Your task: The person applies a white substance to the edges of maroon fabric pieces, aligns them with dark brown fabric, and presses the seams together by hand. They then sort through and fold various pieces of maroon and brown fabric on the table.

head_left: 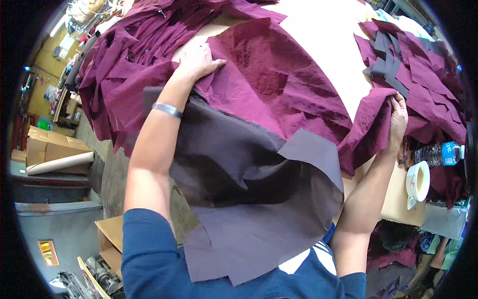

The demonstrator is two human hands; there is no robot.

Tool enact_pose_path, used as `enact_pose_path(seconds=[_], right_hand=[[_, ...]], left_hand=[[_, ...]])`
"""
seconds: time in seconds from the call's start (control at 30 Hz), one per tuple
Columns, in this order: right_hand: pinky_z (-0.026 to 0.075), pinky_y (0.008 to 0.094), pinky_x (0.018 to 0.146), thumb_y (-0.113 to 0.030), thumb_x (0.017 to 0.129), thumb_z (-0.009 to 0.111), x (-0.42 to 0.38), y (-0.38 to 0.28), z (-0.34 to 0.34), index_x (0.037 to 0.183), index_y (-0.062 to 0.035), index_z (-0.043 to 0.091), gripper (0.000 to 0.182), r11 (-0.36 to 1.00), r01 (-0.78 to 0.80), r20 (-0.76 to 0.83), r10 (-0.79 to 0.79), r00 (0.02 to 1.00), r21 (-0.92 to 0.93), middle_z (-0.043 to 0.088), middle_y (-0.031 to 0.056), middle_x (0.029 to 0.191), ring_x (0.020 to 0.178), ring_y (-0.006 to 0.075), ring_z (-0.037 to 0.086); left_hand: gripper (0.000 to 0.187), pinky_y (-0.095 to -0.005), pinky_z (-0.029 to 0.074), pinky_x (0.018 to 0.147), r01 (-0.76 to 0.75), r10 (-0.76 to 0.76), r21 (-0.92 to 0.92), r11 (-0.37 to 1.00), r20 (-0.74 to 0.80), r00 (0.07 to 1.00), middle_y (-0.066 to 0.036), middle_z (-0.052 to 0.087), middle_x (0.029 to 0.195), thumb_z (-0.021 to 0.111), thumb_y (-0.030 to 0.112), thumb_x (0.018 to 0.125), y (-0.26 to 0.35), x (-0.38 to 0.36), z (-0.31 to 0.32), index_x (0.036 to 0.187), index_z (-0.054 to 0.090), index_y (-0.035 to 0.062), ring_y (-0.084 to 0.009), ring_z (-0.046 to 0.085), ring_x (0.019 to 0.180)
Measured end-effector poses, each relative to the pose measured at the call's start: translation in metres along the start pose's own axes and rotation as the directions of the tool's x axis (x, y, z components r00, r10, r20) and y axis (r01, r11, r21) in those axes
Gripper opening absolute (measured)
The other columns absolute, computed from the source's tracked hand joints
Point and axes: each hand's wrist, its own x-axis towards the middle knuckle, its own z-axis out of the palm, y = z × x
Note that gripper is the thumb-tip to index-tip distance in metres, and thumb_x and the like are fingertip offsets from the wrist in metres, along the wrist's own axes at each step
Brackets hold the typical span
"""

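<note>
**Maroon fabric panel spread between both hands**

Maroon fabric panel (pixel 279 84) is lying across the pale worktop (pixel 323 30), and we are pressing our left hand (pixel 199 61) flat and open on its upper edge. Our right hand (pixel 398 119) is gripping a bunched fold of the same panel. Dark lining pieces (pixel 249 199) are hanging below it, and a water bottle (pixel 438 153) is lying nearby.

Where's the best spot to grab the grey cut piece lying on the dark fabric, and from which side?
Take the grey piece by its right-hand corner, coming from the right. That corner sticks out past the dark fabric with its edge free, while the maroon cloth crowds its upper side. The right hand is nearer, though it grips maroon cloth; the left hand presses flat farther off.
</note>
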Motion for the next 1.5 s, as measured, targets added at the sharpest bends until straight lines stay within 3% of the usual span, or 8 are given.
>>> enact_pose_path(seconds=[0.27,0.4,0.47,0.87,1.0,1.13,1.27,1.5], right_hand=[[0.051,0.0251,0.073,-0.006,0.09,0.05,0.001,-0.011,-0.008,0.099,-0.0025,0.057,0.012,0.993,0.109,-0.294,-0.115,0.949,-0.035,0.062,0.0087,0.09,0.08,0.0138,0.06],[0.051,0.0257,0.074,-0.007,0.09,0.051,0.008,-0.009,-0.03,0.1,-0.0029,0.057,0.013,0.988,0.119,-0.29,-0.143,0.946,-0.099,0.062,0.0089,0.091,0.08,0.0152,0.06],[0.05,0.0265,0.075,-0.007,0.089,0.051,0.018,-0.003,-0.052,0.101,-0.0035,0.057,0.014,0.952,0.164,-0.246,-0.23,0.942,-0.259,0.062,0.0088,0.092,0.081,0.0162,0.06],[0.049,0.0308,0.073,-0.018,0.091,0.049,-0.001,-0.015,-0.019,0.098,-0.0013,0.057,0.02,0.97,-0.021,-0.047,0.033,0.998,0.241,0.061,0.0084,0.087,0.076,0.0178,0.059],[0.048,0.0271,0.069,-0.01,0.087,0.047,-0.003,-0.001,-0.006,0.098,-0.0016,0.059,0.018,0.907,-0.088,0.011,0.101,0.995,-0.412,0.062,0.0066,0.087,0.075,0.0153,0.06],[0.045,0.0322,0.083,-0.01,0.085,0.052,-0.018,-0.013,0.035,0.101,-0.0048,0.063,0.02,0.215,0.324,0.184,-0.493,0.85,-0.921,0.064,0.0122,0.097,0.093,0.0253,0.06],[0.039,0.0403,0.091,-0.034,0.082,0.06,-0.066,-0.033,0.12,0.101,0.0,0.062,0.039,0.195,0.671,0.574,-0.383,0.724,-0.715,0.06,0.0157,0.105,0.101,0.0317,0.054],[0.022,0.045,0.105,-0.028,0.083,0.058,-0.094,0.031,0.149,0.109,-0.0019,0.059,0.037,0.053,0.731,0.724,0.204,0.659,-0.681,0.057,0.0114,0.113,0.116,0.0264,0.047]], left_hand=[[0.019,-0.044,0.048,0.072,-0.183,-0.042,-0.463,0.867,-0.436,0.899,-0.024,0.062,0.084,0.055,0.017,0.08,0.031,0.075,0.021,0.088,0.057,-0.0002,-0.0378,0.062,0.081],[0.017,-0.0316,0.047,0.082,-0.184,0.016,-0.895,-0.407,-0.208,0.978,-0.008,0.062,0.096,0.051,0.006,0.086,0.07,0.054,-0.104,0.099,0.058,-0.0009,-0.0221,0.059,0.09],[0.021,-0.0343,0.046,0.086,-0.266,0.045,-0.768,-0.583,-0.357,0.933,-0.013,0.062,0.099,0.047,0.005,0.086,0.024,0.032,-0.104,0.104,0.057,0.0008,-0.024,0.058,0.095],[0.024,-0.0292,0.045,0.075,0.452,0.147,-0.704,0.548,0.613,0.776,-0.006,0.06,0.091,0.044,0.018,0.092,-0.071,-0.217,-0.059,0.099,0.057,-0.0008,-0.0168,0.057,0.084],[0.028,-0.0275,0.045,0.071,0.312,-0.118,-0.861,0.401,0.289,0.95,-0.004,0.06,0.088,0.042,0.022,0.095,-0.054,-0.181,-0.073,0.097,0.057,-0.0014,-0.0144,0.056,0.08],[0.05,-0.0325,0.043,0.087,-0.039,-0.034,-0.968,0.249,-0.049,0.998,-0.016,0.058,0.109,0.058,0.034,0.086,-0.016,-0.142,-0.08,0.119,0.049,-0.0034,-0.0205,0.056,0.099],[0.059,-0.0366,0.042,0.089,-0.004,-0.041,-0.335,0.942,-0.128,0.991,-0.025,0.056,0.11,0.069,0.028,0.075,0.004,-0.134,-0.042,0.118,0.046,-0.0059,-0.0357,0.054,0.102],[0.024,-0.0328,0.043,0.081,0.1,-0.258,-0.94,0.325,0.013,0.966,-0.015,0.062,0.099,0.056,0.011,0.087,0.017,-0.145,-0.061,0.099,0.053,-0.0094,-0.0272,0.059,0.087]])
